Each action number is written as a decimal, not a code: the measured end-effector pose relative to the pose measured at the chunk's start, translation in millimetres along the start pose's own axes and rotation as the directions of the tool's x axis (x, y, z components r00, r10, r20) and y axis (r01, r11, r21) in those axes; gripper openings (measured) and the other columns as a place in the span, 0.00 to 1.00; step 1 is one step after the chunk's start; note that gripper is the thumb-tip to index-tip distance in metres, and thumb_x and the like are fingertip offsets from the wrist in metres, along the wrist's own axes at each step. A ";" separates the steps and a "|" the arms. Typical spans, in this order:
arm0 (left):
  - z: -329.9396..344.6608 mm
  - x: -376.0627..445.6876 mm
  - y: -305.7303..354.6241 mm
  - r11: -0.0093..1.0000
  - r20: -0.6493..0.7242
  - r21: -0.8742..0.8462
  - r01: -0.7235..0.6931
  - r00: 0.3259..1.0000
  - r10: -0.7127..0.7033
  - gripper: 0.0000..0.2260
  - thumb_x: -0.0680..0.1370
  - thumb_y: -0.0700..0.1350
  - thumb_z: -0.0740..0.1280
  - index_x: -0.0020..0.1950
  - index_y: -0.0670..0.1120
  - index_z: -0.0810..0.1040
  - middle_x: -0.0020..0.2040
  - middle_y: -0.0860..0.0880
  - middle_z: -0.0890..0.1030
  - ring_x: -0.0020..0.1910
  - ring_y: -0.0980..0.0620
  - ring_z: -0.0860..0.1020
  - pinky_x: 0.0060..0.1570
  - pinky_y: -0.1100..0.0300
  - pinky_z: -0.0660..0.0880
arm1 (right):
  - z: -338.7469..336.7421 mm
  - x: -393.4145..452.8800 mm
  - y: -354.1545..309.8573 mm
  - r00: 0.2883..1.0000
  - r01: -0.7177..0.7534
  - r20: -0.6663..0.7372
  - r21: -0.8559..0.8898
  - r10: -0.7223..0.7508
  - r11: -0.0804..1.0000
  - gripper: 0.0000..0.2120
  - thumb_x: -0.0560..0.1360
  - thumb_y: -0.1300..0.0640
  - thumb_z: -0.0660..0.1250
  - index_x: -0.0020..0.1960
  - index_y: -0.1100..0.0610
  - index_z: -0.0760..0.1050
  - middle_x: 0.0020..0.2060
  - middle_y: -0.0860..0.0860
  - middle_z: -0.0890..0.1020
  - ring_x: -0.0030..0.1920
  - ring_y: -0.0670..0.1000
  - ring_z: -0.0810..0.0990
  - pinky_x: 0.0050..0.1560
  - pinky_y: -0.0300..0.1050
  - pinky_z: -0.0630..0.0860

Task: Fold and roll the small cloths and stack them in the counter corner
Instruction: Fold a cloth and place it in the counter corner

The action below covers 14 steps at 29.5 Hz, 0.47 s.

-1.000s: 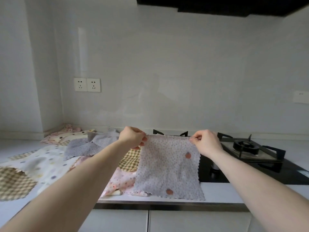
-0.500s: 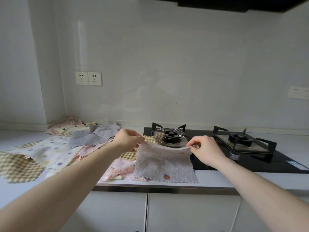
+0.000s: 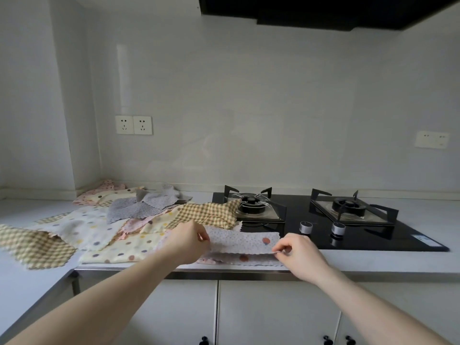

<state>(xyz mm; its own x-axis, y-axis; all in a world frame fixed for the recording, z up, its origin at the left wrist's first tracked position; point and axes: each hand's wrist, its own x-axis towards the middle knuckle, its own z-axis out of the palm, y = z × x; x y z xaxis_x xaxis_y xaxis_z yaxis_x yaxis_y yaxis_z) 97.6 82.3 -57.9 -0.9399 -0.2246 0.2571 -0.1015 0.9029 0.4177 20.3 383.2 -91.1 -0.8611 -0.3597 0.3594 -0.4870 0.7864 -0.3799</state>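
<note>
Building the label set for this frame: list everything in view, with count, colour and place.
Grey dotted cloth being folded: 1, grey with red spots, counter front edge, folded over, pinched at both ends.
Other loose cloths: several, overlapping, exact count unclear; brown-checked cloth beside the left burner, cream dotted cloth, grey cloths, pink cloth in the corner.
Black glass gas hob: 1, two burners, two silver knobs, right of the cloths.
White wall sockets: 2, side by side, back wall; a third white plate at right.
White counter: 1.
White cabinet doors: below, black knobs.
Black range hood: top.
Left hand: pinches the cloth's left end.
Right hand: pinches its right end.
</note>
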 end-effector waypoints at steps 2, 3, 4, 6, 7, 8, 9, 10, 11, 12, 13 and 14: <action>4.7 -1.8 -2.1 0.999 0.008 0.050 -0.014 1.000 0.014 0.07 0.74 0.46 0.68 0.42 0.54 0.85 0.40 0.56 0.84 0.38 0.57 0.80 0.33 0.64 0.72 | 3.4 -4.4 3.3 0.999 -0.007 0.051 -0.038 0.009 0.999 0.08 0.75 0.50 0.70 0.40 0.37 0.79 0.44 0.39 0.79 0.48 0.42 0.77 0.54 0.45 0.77; 6.8 -2.2 -2.7 0.997 0.024 0.073 -0.018 1.000 0.016 0.07 0.74 0.46 0.68 0.43 0.54 0.86 0.40 0.56 0.84 0.38 0.56 0.79 0.32 0.64 0.71 | 4.6 -5.8 5.1 0.997 -0.010 0.074 -0.036 0.013 0.999 0.07 0.74 0.49 0.69 0.41 0.37 0.80 0.44 0.39 0.79 0.49 0.42 0.77 0.55 0.45 0.77; 8.7 -1.5 -4.0 0.996 0.040 0.088 -0.018 0.999 0.014 0.06 0.74 0.46 0.69 0.43 0.53 0.86 0.41 0.55 0.84 0.38 0.55 0.79 0.32 0.64 0.69 | 5.6 -6.8 6.6 0.996 -0.016 0.087 -0.017 0.018 1.000 0.06 0.73 0.49 0.68 0.42 0.38 0.81 0.44 0.39 0.80 0.49 0.41 0.77 0.54 0.44 0.77; 10.3 2.0 -6.6 0.997 0.062 0.079 0.004 0.998 -0.009 0.06 0.74 0.47 0.69 0.41 0.49 0.86 0.39 0.53 0.85 0.37 0.54 0.80 0.30 0.64 0.69 | 7.5 -6.4 9.1 0.995 -0.036 0.094 0.027 0.033 0.999 0.08 0.70 0.45 0.65 0.42 0.41 0.83 0.43 0.39 0.81 0.48 0.40 0.78 0.53 0.43 0.77; 10.2 5.1 -7.7 0.998 0.052 0.049 0.024 0.998 -0.027 0.08 0.73 0.48 0.69 0.39 0.48 0.86 0.36 0.52 0.85 0.35 0.54 0.79 0.30 0.63 0.70 | 7.9 -5.1 10.0 0.996 -0.040 0.080 0.057 0.035 0.998 0.11 0.68 0.42 0.64 0.42 0.43 0.84 0.43 0.39 0.81 0.47 0.40 0.79 0.52 0.44 0.78; 10.0 8.9 -8.7 0.999 0.030 0.012 0.044 0.999 -0.044 0.09 0.72 0.50 0.69 0.37 0.47 0.85 0.34 0.52 0.85 0.33 0.55 0.79 0.30 0.61 0.72 | 8.0 -2.9 10.1 0.997 -0.050 0.057 0.090 0.045 0.995 0.13 0.68 0.41 0.64 0.41 0.44 0.84 0.41 0.40 0.82 0.45 0.41 0.79 0.51 0.45 0.78; 9.8 12.3 -9.6 0.998 -0.001 -0.024 0.059 0.998 -0.059 0.10 0.72 0.51 0.69 0.37 0.47 0.85 0.33 0.51 0.84 0.32 0.55 0.79 0.30 0.59 0.74 | 8.2 0.1 10.4 0.998 -0.057 0.021 0.127 0.055 0.990 0.13 0.69 0.41 0.65 0.39 0.46 0.83 0.40 0.41 0.82 0.43 0.41 0.80 0.49 0.45 0.78; 10.0 16.0 -10.1 0.997 -0.039 -0.049 0.067 0.997 -0.069 0.10 0.72 0.52 0.69 0.38 0.48 0.84 0.33 0.52 0.84 0.32 0.55 0.80 0.31 0.57 0.77 | 8.5 4.5 11.3 0.997 -0.069 -0.026 0.158 0.074 0.985 0.12 0.72 0.42 0.67 0.37 0.47 0.82 0.39 0.43 0.82 0.42 0.42 0.80 0.48 0.46 0.78; 10.6 19.0 -10.2 0.995 -0.077 -0.066 0.071 0.994 -0.076 0.09 0.73 0.54 0.68 0.41 0.50 0.84 0.35 0.52 0.84 0.34 0.55 0.81 0.33 0.57 0.79 | 9.4 9.0 12.3 0.992 -0.081 -0.080 0.189 0.097 0.979 0.10 0.74 0.45 0.68 0.36 0.47 0.82 0.38 0.43 0.82 0.41 0.43 0.79 0.47 0.46 0.78; 12.1 21.4 -10.4 0.993 -0.109 -0.087 0.076 0.990 -0.085 0.08 0.74 0.55 0.68 0.45 0.52 0.82 0.38 0.53 0.83 0.36 0.55 0.81 0.35 0.58 0.80 | 10.7 13.9 13.1 0.984 -0.095 -0.129 0.215 0.124 0.972 0.09 0.75 0.46 0.69 0.37 0.46 0.81 0.39 0.42 0.82 0.41 0.43 0.79 0.46 0.45 0.77; 15.1 23.8 -11.7 0.991 -0.132 -0.110 0.080 0.987 -0.095 0.10 0.75 0.57 0.68 0.51 0.54 0.81 0.42 0.55 0.83 0.39 0.56 0.82 0.38 0.58 0.80 | 12.4 18.2 13.9 0.975 -0.112 -0.164 0.234 0.153 0.966 0.07 0.76 0.47 0.69 0.40 0.44 0.81 0.40 0.42 0.82 0.42 0.43 0.79 0.47 0.45 0.78; 19.4 26.8 -14.2 0.988 -0.146 -0.129 0.089 0.983 -0.108 0.15 0.75 0.59 0.67 0.56 0.54 0.79 0.48 0.55 0.83 0.43 0.55 0.82 0.42 0.58 0.80 | 15.6 22.8 14.7 0.967 -0.137 -0.180 0.242 0.183 0.960 0.04 0.77 0.48 0.69 0.44 0.43 0.80 0.43 0.41 0.81 0.44 0.44 0.79 0.48 0.45 0.78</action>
<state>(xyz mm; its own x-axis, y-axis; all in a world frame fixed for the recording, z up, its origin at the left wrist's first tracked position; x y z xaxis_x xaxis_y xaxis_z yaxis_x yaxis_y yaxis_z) 67.5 70.6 -73.8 -0.8659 -0.3717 0.3347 -0.1420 0.8243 0.5481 -8.7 378.7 -101.8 -0.8951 -0.1135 0.4312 -0.3856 0.6827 -0.6207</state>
